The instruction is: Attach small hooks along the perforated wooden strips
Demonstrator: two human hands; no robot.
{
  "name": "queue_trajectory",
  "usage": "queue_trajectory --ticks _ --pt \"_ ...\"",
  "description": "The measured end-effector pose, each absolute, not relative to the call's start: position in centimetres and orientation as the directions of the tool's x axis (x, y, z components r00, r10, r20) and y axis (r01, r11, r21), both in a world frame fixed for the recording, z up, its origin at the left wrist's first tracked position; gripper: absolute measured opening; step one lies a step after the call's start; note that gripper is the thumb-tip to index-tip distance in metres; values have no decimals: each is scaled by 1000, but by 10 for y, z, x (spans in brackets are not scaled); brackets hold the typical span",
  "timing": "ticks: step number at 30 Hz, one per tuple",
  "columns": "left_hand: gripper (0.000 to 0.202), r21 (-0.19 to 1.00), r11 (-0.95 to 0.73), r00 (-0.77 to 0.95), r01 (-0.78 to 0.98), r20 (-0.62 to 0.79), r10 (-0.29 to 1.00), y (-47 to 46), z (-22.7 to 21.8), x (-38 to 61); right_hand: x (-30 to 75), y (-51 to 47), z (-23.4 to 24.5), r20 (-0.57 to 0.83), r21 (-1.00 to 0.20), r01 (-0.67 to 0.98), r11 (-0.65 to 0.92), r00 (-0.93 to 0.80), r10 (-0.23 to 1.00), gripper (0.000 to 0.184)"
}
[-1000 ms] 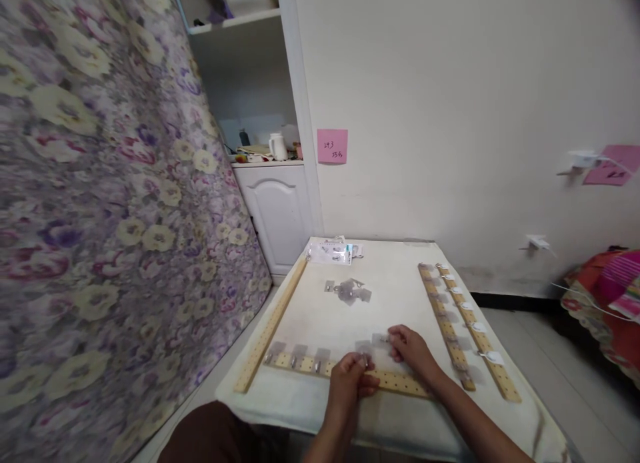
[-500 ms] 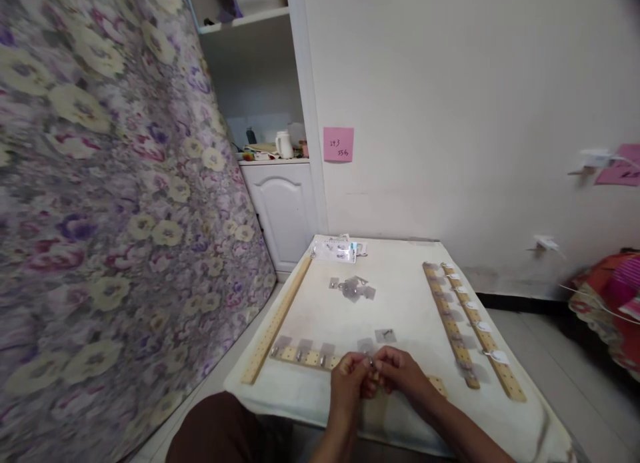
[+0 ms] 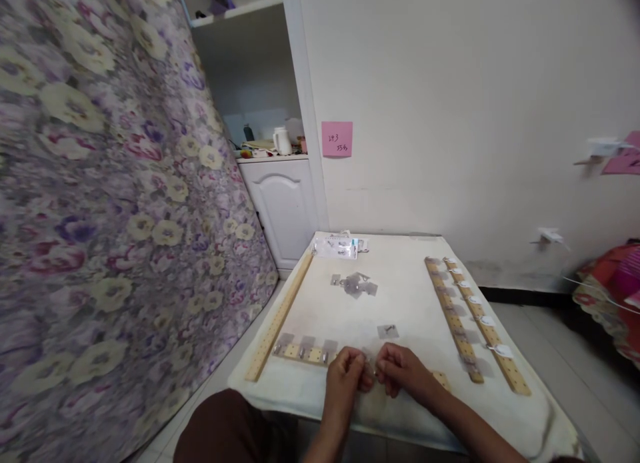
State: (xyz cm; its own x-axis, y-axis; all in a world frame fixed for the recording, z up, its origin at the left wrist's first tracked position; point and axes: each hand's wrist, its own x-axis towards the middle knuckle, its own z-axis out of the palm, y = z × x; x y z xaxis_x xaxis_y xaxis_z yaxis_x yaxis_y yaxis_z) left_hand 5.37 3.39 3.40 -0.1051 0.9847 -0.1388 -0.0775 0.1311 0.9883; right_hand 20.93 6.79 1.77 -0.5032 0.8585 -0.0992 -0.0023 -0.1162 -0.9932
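Observation:
My left hand (image 3: 347,375) and my right hand (image 3: 401,371) meet at the near edge of a white table (image 3: 410,296), fingers pinched together on a small clear plastic bag (image 3: 370,367) between them. They hover over a perforated wooden strip (image 3: 305,353) that lies along the near edge with several small bags set on it. One loose small bag (image 3: 387,331) lies just beyond my right hand. A little heap of small bags (image 3: 355,285) sits in the middle of the table.
A long wooden strip (image 3: 280,313) runs along the left edge, two more strips (image 3: 470,329) with white tags on the right. A flat packet (image 3: 340,247) lies at the far edge. Flowered fabric (image 3: 100,216) rises at left, a white cabinet (image 3: 280,203) stands behind.
My right hand has left the loose bag beyond the strip and come in to my left hand; both now pinch one small bag. The camera shifted slightly.

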Motion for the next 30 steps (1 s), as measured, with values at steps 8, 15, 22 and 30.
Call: queue_trajectory --ticks 8,15,22,30 --pt "33 865 253 -160 -433 -350 923 26 21 56 204 74 9 -127 -986 -50 -159 -391 912 36" --pt "35 822 253 -148 -510 -373 916 23 14 56 198 71 2 -98 -980 -123 -154 -377 921 40" --pt "37 754 313 -105 -578 -449 887 17 11 62 195 62 11 -34 -999 18 -31 -278 960 29" --pt "33 693 318 -56 -647 -458 887 13 20 69 191 58 18 -10 -994 -101 -38 -265 964 32"
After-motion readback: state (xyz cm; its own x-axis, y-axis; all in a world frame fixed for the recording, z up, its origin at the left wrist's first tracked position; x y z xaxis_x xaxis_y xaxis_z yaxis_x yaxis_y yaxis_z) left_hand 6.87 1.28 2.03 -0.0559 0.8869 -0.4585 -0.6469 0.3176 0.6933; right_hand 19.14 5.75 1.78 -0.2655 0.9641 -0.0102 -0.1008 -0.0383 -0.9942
